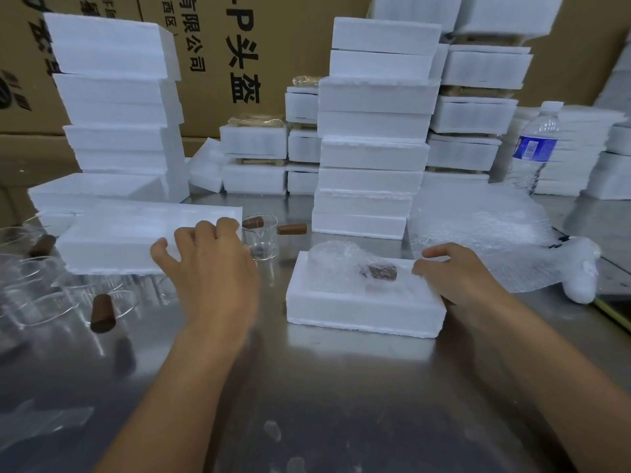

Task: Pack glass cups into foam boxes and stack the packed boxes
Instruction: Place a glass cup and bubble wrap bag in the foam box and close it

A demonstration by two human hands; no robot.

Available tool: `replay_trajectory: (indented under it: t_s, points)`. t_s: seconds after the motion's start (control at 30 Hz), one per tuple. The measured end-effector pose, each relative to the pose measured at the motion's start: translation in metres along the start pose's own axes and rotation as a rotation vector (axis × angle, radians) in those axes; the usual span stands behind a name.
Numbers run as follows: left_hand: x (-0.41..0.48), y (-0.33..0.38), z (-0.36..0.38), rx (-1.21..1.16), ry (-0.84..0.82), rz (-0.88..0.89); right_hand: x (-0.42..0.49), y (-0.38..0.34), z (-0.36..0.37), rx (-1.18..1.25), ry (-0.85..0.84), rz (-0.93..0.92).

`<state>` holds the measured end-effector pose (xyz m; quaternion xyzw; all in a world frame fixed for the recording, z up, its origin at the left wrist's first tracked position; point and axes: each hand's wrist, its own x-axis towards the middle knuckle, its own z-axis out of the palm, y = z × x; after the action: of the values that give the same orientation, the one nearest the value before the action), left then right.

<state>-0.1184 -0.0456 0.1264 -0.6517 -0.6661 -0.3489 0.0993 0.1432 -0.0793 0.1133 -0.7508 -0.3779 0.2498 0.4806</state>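
An open white foam box (362, 307) lies on the steel table in front of me. A glass cup wrapped in bubble wrap (345, 268), with its brown wooden handle showing through, sits in the box. My right hand (454, 278) rests at the box's right end, fingers loosely curved on its rim. My left hand (208, 264) grips the right end of a foam lid (136, 238), which is lifted above the bare glass cups (61, 302) on the left. One unwrapped glass cup (261, 238) with a wooden handle stands just behind my left hand.
Tall stacks of foam boxes stand at the back left (116, 107) and centre (372, 131), with more behind. A heap of bubble wrap (485, 233) lies to the right, a water bottle (536, 148) behind it. Cardboard cartons (218, 46) form the back wall.
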Motion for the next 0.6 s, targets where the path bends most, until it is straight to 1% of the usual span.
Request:
replay_trajectory:
  t_s: [0.07, 0.13, 0.2, 0.27, 0.33, 0.4, 0.43, 0.47, 0.53, 0.6]
  points:
    - [-0.001, 0.004, -0.004, -0.077, 0.061, 0.04, 0.0, 0.0, 0.001, 0.008, -0.015, -0.006]
    - [-0.003, 0.011, -0.01, -0.236, 0.167, 0.145, -0.002, -0.002, 0.002, -0.001, 0.003, -0.031]
    - [-0.006, 0.019, -0.019, -0.49, 0.294, 0.293, -0.005, -0.004, 0.002, -0.054, 0.081, -0.11]
    - [-0.009, 0.027, -0.031, -0.769, 0.382, 0.413, -0.01, -0.007, 0.003, -0.076, 0.162, -0.242]
    - [-0.012, 0.034, -0.041, -1.015, 0.426, 0.503, -0.015, -0.012, 0.004, -0.022, 0.203, -0.355]
    - [-0.013, 0.036, -0.047, -1.221, 0.431, 0.534, -0.021, -0.018, 0.006, 0.051, 0.211, -0.443]
    - [-0.011, 0.036, -0.049, -1.315, 0.41, 0.5, -0.024, -0.021, 0.006, 0.094, 0.205, -0.478]
    - [-0.01, 0.035, -0.05, -1.417, 0.364, 0.424, -0.027, -0.024, 0.007, 0.144, 0.19, -0.502]
    - [-0.006, 0.031, -0.05, -1.637, 0.22, 0.186, -0.031, -0.031, 0.007, 0.273, 0.114, -0.514]
    - [-0.002, 0.028, -0.044, -1.865, 0.02, -0.077, -0.035, -0.036, 0.007, 0.431, -0.026, -0.495]
